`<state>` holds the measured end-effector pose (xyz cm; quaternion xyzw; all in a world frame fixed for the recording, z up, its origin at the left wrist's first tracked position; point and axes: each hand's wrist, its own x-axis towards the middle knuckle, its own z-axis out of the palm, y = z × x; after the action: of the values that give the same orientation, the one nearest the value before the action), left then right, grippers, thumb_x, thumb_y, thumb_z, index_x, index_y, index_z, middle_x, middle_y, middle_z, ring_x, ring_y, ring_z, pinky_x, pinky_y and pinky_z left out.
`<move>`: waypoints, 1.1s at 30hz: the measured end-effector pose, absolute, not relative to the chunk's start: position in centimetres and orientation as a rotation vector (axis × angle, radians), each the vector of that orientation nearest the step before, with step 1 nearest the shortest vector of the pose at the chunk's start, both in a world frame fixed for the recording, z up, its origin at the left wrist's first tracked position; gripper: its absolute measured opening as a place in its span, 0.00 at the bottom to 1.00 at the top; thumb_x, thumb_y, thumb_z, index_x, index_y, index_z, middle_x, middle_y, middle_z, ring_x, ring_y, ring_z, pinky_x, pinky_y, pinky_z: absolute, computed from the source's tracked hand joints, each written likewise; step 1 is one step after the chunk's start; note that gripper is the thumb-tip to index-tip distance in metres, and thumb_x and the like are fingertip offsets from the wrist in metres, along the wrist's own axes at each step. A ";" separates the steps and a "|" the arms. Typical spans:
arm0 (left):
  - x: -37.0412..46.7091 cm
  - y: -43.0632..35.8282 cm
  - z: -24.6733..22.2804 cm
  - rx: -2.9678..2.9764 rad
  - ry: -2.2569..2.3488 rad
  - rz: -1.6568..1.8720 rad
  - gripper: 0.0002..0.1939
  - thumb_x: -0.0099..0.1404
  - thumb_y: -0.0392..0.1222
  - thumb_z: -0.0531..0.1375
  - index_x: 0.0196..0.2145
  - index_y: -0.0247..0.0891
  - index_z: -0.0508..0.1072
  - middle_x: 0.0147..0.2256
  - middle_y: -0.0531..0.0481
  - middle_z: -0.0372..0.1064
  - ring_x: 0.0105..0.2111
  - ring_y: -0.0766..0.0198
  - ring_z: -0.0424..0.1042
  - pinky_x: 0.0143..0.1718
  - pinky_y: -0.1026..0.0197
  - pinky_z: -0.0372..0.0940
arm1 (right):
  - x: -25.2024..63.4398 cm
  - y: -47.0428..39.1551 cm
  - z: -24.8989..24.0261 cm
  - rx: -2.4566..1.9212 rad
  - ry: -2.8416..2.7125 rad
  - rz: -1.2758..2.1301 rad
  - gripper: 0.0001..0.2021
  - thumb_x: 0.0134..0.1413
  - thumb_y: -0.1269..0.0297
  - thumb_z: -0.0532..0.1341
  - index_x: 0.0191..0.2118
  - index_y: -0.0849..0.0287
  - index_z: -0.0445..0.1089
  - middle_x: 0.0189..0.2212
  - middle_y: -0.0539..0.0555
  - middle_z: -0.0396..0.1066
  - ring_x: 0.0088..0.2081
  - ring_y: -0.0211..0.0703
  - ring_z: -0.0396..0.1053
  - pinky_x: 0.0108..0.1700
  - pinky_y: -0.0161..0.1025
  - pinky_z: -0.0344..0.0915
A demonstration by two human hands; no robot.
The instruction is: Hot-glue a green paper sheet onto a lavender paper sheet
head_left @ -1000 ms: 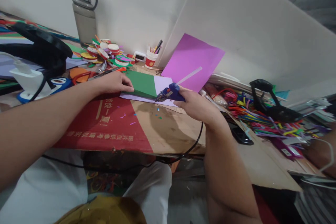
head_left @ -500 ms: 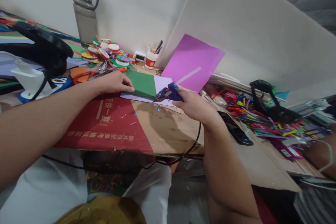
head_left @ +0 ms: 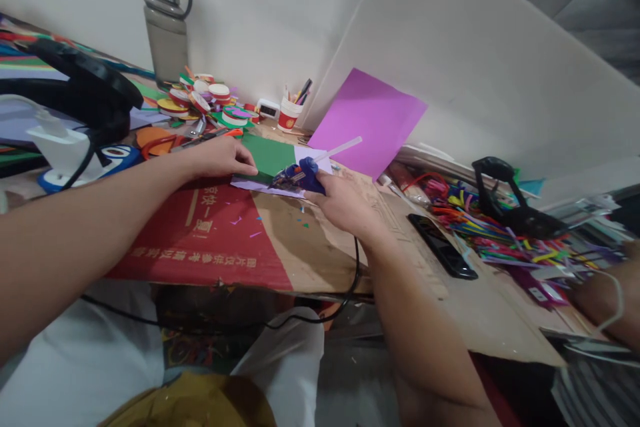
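Observation:
My right hand (head_left: 335,197) is closed round a blue glue gun (head_left: 311,175) with a clear glue stick (head_left: 345,145) poking out of its back. The gun's nozzle points left at the front edge of a green sheet (head_left: 267,155). My left hand (head_left: 235,159) grips that sheet's near left edge between thumb and fingers. Beneath the green sheet lies a pale lilac sheet (head_left: 280,189), showing along the front and at the right. Whether the nozzle touches the sheet cannot be made out.
Cardboard (head_left: 200,240) covers the table. A phone (head_left: 443,247) and colourful craft stems (head_left: 500,230) are at the right. Behind stand a bottle (head_left: 167,43), ribbon rolls (head_left: 200,100), a pen cup (head_left: 289,113) and purple paper (head_left: 367,120). Another person's arm (head_left: 600,297) shows far right.
My right hand has moved left with the glue gun, along the front edge of the green sheet. The phone shows more fully now. My left hand stays on the sheet's left edge.

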<state>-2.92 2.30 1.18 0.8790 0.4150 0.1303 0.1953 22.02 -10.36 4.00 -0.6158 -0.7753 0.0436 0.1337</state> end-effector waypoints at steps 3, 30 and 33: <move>-3.0 2.5 1.1 2.477 1.151 0.367 0.18 0.55 0.55 0.59 0.34 0.40 0.80 0.32 0.50 0.77 0.33 0.61 0.71 0.38 0.62 0.61 | 22.5 -10.6 4.6 -1.802 -2.251 0.108 0.12 0.59 0.62 0.57 0.45 0.59 0.69 0.44 0.60 0.74 0.43 0.48 0.70 0.41 0.38 0.62; -3.2 2.7 0.9 2.497 1.124 0.371 0.19 0.56 0.56 0.59 0.35 0.39 0.80 0.33 0.50 0.77 0.34 0.62 0.72 0.38 0.63 0.61 | 23.0 -11.1 5.4 -1.866 -2.263 0.069 0.14 0.59 0.62 0.57 0.48 0.59 0.69 0.47 0.61 0.73 0.46 0.49 0.70 0.42 0.38 0.61; -3.2 2.7 0.9 2.476 1.143 0.372 0.19 0.56 0.56 0.59 0.35 0.40 0.80 0.32 0.51 0.77 0.32 0.62 0.71 0.37 0.63 0.60 | 22.7 -11.0 5.4 -1.843 -2.265 0.096 0.13 0.59 0.61 0.57 0.47 0.59 0.70 0.45 0.60 0.74 0.44 0.48 0.70 0.42 0.37 0.61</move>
<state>-3.17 2.68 0.88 0.8826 0.4075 0.1326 0.1932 22.71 -10.96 5.35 -0.6270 -0.7705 0.0327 0.1096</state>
